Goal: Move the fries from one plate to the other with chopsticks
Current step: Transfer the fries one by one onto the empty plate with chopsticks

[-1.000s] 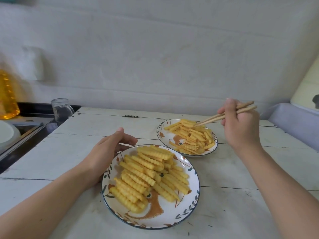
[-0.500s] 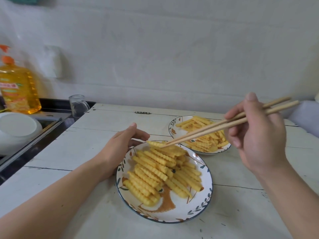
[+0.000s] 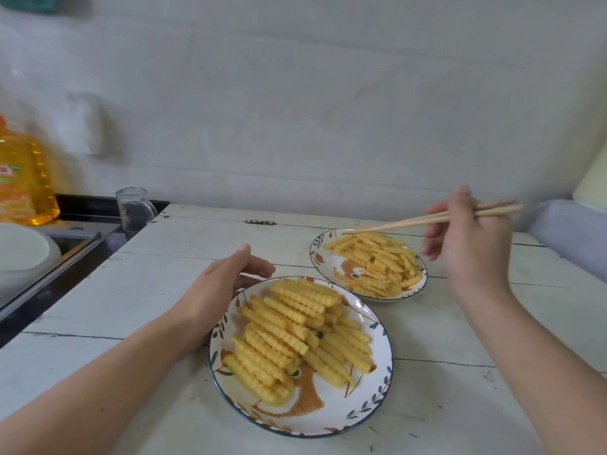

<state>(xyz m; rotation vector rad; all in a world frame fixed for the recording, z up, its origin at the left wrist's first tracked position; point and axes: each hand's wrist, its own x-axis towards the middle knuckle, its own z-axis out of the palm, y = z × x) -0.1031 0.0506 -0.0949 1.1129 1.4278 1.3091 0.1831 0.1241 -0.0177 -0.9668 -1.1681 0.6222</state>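
No legible text: the oil bottle [image 3: 24, 178] at far left bears an orange-and-red label, its lettering apparently too blurred to read.

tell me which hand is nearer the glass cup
Left. The left hand rests by the near plate, right of the glass cup; the right hand holds chopsticks far across the table.

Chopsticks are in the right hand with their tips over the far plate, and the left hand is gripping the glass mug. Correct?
Not quite. In the head view the left hand rests beside the near plate, not on the glass mug. The right hand does hold the chopsticks over the far plate.
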